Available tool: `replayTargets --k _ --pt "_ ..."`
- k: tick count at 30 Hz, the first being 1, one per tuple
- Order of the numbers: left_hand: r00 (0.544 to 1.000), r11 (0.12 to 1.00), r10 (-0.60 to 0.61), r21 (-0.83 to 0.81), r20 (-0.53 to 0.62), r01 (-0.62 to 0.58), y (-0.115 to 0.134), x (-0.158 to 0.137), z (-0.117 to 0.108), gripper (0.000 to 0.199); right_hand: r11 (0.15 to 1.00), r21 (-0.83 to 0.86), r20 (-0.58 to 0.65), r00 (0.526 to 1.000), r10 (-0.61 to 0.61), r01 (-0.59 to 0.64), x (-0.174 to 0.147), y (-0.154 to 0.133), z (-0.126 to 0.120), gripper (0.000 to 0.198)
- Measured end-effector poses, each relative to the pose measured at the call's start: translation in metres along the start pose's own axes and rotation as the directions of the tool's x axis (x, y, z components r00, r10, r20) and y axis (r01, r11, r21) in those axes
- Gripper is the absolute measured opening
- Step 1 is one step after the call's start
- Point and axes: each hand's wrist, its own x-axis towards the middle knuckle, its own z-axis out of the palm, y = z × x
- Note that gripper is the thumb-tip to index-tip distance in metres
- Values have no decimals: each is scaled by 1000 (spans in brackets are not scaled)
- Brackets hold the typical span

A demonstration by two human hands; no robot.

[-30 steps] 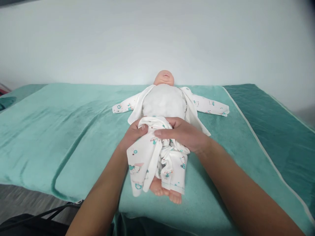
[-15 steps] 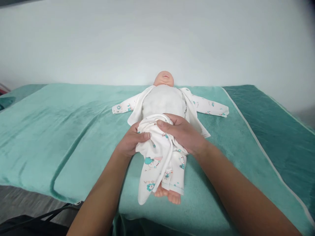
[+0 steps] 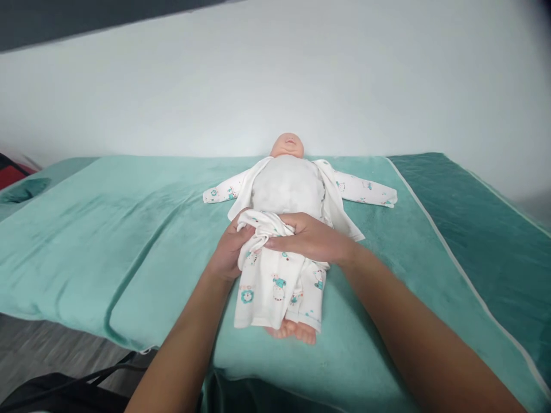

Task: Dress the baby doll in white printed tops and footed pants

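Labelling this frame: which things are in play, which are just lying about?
In play:
left hand and right hand, both gripping the bunched trousers
doll
open top, sleeves spread

Lying about:
green blanket
red thing at the left edge
dark object on the floor, too little shows to name it

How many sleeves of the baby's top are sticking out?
2. One sleeve lies flat on the green blanket left of the doll; the other sleeve stretches out to its right. Both look empty.
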Motion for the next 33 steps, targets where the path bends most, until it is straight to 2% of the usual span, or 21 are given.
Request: replayTargets --k 4,8,12,15,18,22,27,30,33 --pt "1000 1000 5 25 -23 -4 -2 -32 10 37 1000 -27 -6 1000 -8 8 -2 0 0 27" --pt "984 998 -43 43 -174 51 -6 -76 25 41 985 -173 20 1000 11 -7 -2 -2 2 21" --pt "928 992 -127 -30 -351 124 -8 -116 49 44 936 -351 56 996 64 -40 -2 -5 4 25" --pt "885 991 -137 -67 -444 119 -9 -137 65 36 907 -421 105 991 77 -26 -3 -6 6 28" --pt "844 989 -135 -116 -518 88 -20 -150 75 29 894 -447 169 979 112 -25 -5 -7 7 22" --pt "797 978 -152 -203 -584 38 -54 -162 77 33 875 -483 215 968 132 -12 -7 -6 6 17" --pt "774 976 -138 -216 -618 2 -94 -173 73 38 796 -604 217 970 114 42 -8 -2 8 17" --pt "762 991 -87 -132 -642 3 -101 -177 68 40 715 -696 227 966 128 68 -7 -2 11 13" --pt "752 999 -27 2 -659 39 -98 -179 58 41 641 -762 240 959 152 89 -8 -3 14 11"
